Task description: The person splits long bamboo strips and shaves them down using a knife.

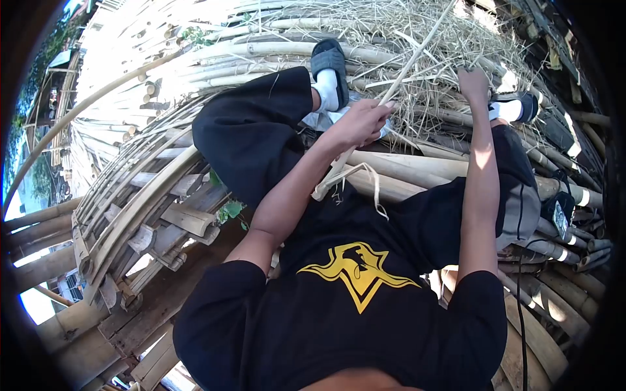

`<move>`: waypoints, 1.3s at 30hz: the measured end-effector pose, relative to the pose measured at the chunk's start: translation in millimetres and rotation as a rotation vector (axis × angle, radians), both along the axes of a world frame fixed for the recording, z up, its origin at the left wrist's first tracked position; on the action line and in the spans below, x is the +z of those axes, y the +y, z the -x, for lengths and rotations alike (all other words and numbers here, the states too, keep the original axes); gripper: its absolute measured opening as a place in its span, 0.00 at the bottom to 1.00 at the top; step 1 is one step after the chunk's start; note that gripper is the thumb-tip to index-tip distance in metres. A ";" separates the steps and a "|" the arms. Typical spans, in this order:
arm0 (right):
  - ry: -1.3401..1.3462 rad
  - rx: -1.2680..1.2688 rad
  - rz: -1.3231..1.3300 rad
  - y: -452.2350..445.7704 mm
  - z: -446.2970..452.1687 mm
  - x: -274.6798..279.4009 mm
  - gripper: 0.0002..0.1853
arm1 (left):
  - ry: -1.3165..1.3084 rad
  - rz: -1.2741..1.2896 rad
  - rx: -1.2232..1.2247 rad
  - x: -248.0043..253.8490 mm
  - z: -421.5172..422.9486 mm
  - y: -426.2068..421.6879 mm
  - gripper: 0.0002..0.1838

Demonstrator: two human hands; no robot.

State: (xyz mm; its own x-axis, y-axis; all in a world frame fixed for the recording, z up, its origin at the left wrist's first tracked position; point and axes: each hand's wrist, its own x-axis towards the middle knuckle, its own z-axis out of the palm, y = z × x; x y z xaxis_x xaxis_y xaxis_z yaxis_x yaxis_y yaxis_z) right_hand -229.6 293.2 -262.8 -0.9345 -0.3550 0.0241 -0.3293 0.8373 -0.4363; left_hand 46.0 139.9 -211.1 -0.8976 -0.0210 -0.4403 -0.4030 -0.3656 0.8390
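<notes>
My left hand (362,124) is closed around a long, pale bamboo strip (417,55). The strip slants from my lap up toward the top of the view, and its near end (326,187) rests by my thigh with thin curled shavings (372,177) hanging off it. Farther out to the right, my right hand (474,85) is curled into a fist just above the loose shavings. Whatever it may hold is hidden by the fingers. A white piece of plastic or cloth (316,120) lies under my left wrist, beside my sandalled foot (329,75).
Stacked bamboo poles (391,166) lie beneath my legs. Dry shavings (430,91) cover the poles ahead. Split bamboo pieces (186,218) jut out at left, near a small green plant (229,212). A dark cable (520,293) runs down the right side past a small device (559,218).
</notes>
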 end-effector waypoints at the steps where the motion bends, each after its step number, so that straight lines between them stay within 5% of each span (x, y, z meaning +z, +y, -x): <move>1: -0.001 0.003 0.034 -10.7 -12.4 0.2 0.26 | -0.013 -0.098 0.014 -3.5 3.3 5.6 0.16; 4: -0.154 0.003 0.231 -32.2 -23.6 20.5 0.25 | -0.031 -0.188 -0.019 -12.8 5.2 2.6 0.16; 18: -0.157 0.312 0.071 -5.2 -136.9 36.8 0.19 | 0.054 -0.888 -0.017 -30.2 1.9 12.2 0.19; 22: -0.347 0.285 0.006 -16.9 -127.9 22.2 0.19 | 0.103 -1.036 0.048 -34.3 -0.6 20.0 0.21; 29: -0.363 0.281 -0.217 -19.6 -125.3 14.1 0.19 | -0.109 -0.626 0.152 -45.4 -2.1 32.1 0.27; 39: -0.376 0.298 -0.246 -24.5 -120.4 -6.2 0.21 | -0.137 -0.300 0.223 -47.9 -3.3 42.4 0.19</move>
